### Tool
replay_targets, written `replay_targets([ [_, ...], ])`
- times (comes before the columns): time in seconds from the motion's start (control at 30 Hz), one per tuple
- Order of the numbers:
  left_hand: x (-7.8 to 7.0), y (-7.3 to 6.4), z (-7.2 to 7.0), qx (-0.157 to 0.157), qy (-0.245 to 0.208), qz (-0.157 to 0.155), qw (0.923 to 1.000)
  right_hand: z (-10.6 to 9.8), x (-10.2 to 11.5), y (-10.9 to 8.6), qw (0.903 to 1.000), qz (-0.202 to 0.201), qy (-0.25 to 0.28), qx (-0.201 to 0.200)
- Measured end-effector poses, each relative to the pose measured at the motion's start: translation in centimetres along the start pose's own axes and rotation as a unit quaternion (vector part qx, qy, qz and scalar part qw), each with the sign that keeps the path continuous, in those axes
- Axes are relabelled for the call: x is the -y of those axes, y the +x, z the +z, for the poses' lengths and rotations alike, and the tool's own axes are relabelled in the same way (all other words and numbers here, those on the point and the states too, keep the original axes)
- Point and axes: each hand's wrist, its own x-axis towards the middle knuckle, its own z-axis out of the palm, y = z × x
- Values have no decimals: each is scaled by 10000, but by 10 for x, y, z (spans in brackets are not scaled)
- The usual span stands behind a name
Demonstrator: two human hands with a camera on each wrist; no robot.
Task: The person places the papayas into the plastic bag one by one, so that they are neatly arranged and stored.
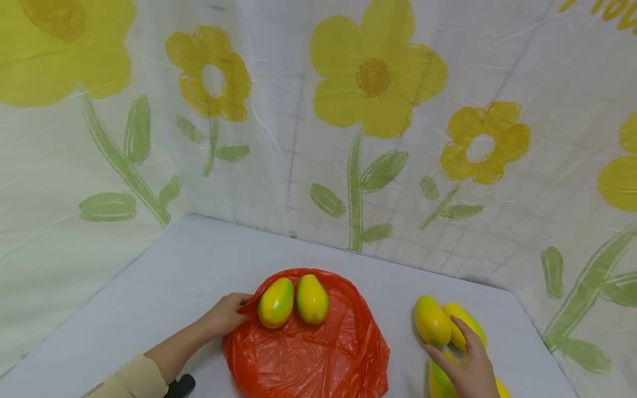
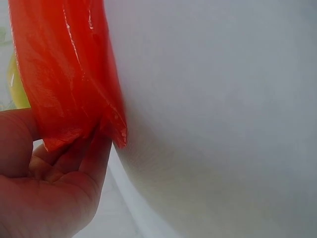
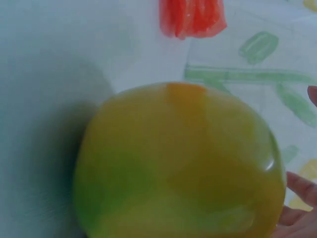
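A red plastic bag (image 1: 308, 354) lies with its rim spread round on the table. My left hand (image 1: 226, 318) pinches the bag's left edge between thumb and fingers; the left wrist view shows the thin film (image 2: 69, 74) gathered there. Two yellow-green papayas (image 1: 312, 299) rest at the bag's far side. On the right, my right hand (image 1: 470, 365) hovers over a cluster of several more papayas (image 1: 432, 321), thumb and fingers spread apart. One papaya (image 3: 178, 163) fills much of the right wrist view, with fingers (image 3: 302, 191) visible beyond it.
The white table (image 1: 209, 249) is bordered at the back and sides by hanging sheets (image 1: 269, 138) printed with yellow flowers. A black object (image 1: 184, 385) shows beside the left sleeve (image 1: 136, 378). Table surface separates the bag from the papaya cluster.
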Motion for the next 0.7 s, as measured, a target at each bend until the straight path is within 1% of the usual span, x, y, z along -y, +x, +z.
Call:
replay_targets([
  [0.13,2,1,0,-5,-40,21,10000,-1,-8,-2,9999,111,98,26],
  [0.27,1,1,1,14,-46,4,10000,-2,-15,-2,9999,136,94,19],
  [0.43,0,1,1,32,-4,2,10000,0,-31,5,9997,158,171,19],
  [0.5,0,1,1,15,-16,-46,10000,3,-40,10,9996,180,203,44],
  [0.57,0,1,1,18,-2,-48,10000,7,-46,13,9994,290,173,40],
  [0.7,0,1,0,19,-8,-55,10000,12,-50,14,9989,427,164,93],
])
